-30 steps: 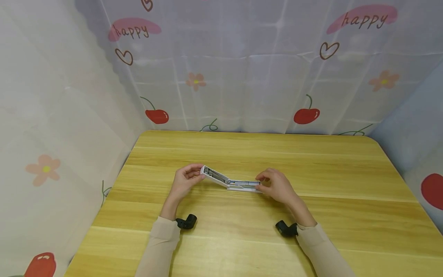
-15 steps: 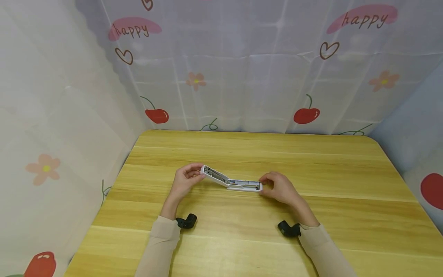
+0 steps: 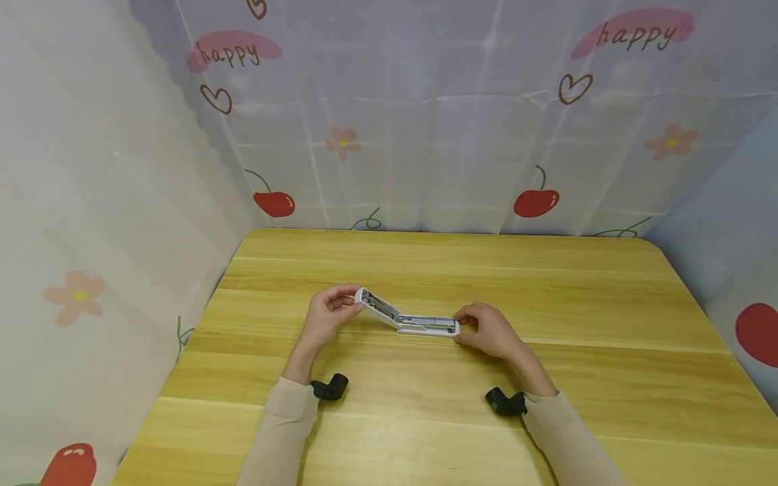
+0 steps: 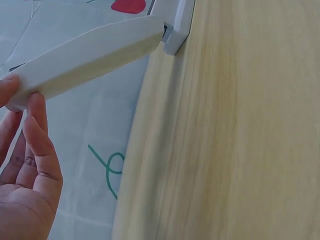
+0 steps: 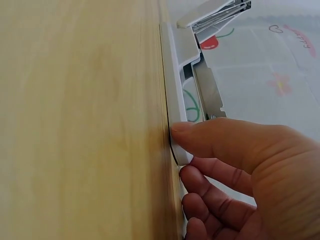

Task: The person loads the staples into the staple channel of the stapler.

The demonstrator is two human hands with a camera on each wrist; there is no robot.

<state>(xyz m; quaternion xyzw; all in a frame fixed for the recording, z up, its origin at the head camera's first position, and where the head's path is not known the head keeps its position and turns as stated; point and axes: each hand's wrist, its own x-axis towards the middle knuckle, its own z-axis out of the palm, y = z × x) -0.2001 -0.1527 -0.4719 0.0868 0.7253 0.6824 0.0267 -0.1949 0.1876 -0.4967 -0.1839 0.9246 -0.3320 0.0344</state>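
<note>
A white stapler (image 3: 428, 331) lies on the wooden table, its top arm swung up and back to the left. The metal staple channel (image 5: 209, 90) shows along the base in the right wrist view. My left hand (image 3: 325, 316) pinches the free end of the raised arm (image 4: 95, 55) between thumb and fingertips. At the other end, my right hand (image 3: 494, 329) pinches the tip of the base, the thumb (image 5: 200, 136) on its side and the other fingers curled beneath the end.
The wooden table (image 3: 413, 418) spreads around both hands. A patterned curtain (image 3: 413, 162) hangs at its far edge and along the sides. A black wrist camera (image 3: 331, 388) sits on the left wrist, another camera (image 3: 504, 403) on the right.
My right hand has shifted slightly right, from over the base's metal channel to its end, and now pinches it there. The left hand still holds the raised arm.
</note>
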